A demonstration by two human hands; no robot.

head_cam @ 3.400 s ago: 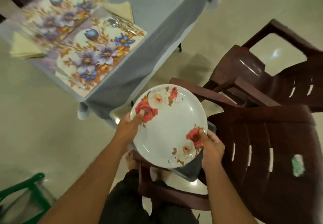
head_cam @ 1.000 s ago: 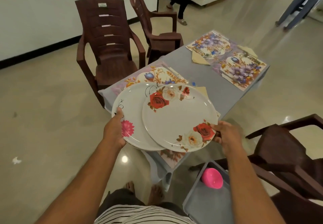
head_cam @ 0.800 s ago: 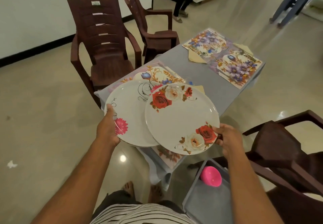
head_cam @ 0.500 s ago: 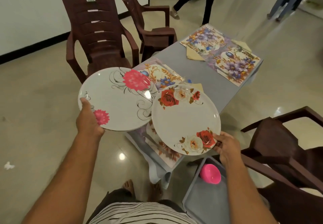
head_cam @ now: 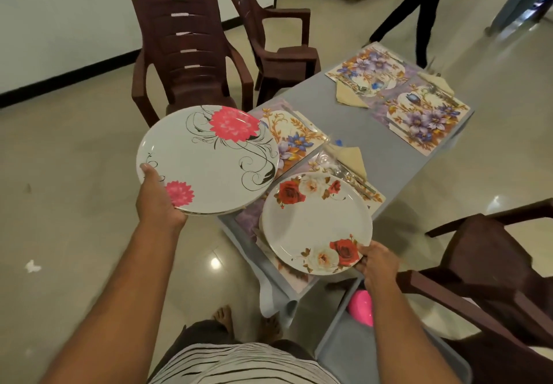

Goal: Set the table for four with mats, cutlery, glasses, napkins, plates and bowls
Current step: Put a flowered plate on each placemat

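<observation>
The right grip (head_cam: 375, 259) pinches the near rim of a white plate with red and cream roses (head_cam: 315, 223), low over the nearest floral mat (head_cam: 356, 184) on the grey tabletop (head_cam: 386, 150). The left grip (head_cam: 157, 198) clasps the edge of a pink-flowered plate (head_cam: 208, 159), raised beside it

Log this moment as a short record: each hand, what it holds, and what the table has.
left hand: grips pink-flower plate, held up beside the table
right hand: pinches rose plate, over the near mat
table: four floral mats, napkins, cutlery
plates set down: none seen
bin: pink bowl
chairs: brown plastic
</observation>
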